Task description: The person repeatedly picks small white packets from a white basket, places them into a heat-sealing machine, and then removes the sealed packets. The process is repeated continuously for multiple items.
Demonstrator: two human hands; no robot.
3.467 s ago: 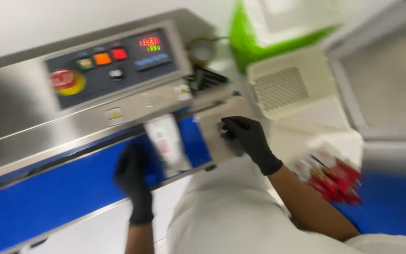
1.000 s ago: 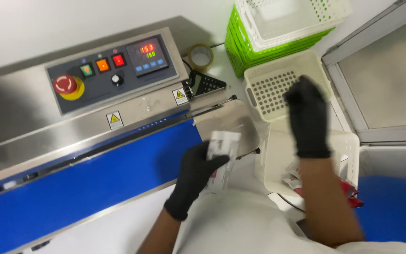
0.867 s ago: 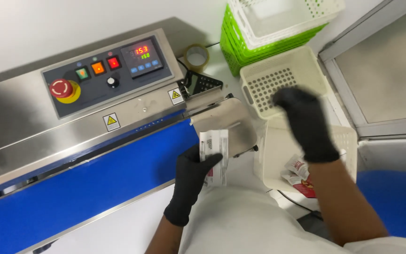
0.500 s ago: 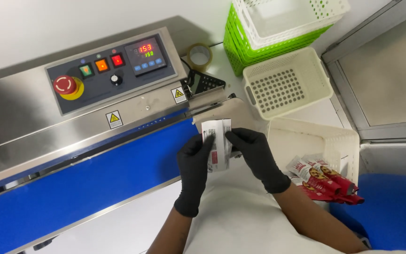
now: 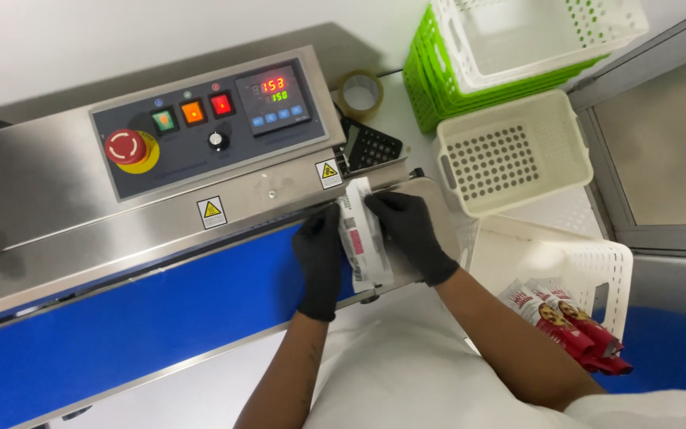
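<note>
White pouch [image 5: 363,238] now pinched betw. left hand [image 5: 321,256] & right hand [image 5: 408,232], moved up to sealer [image 5: 200,171] inlet; feed-in judged imminent.

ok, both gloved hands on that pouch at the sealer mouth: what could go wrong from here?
1. The left hand and right hand grip the white pouch right at the metal sealer's infeed slot, so gloved fingertips might get drawn in.
2. The pouch looks tilted, so it may feed crooked along the blue conveyor belt.
</note>
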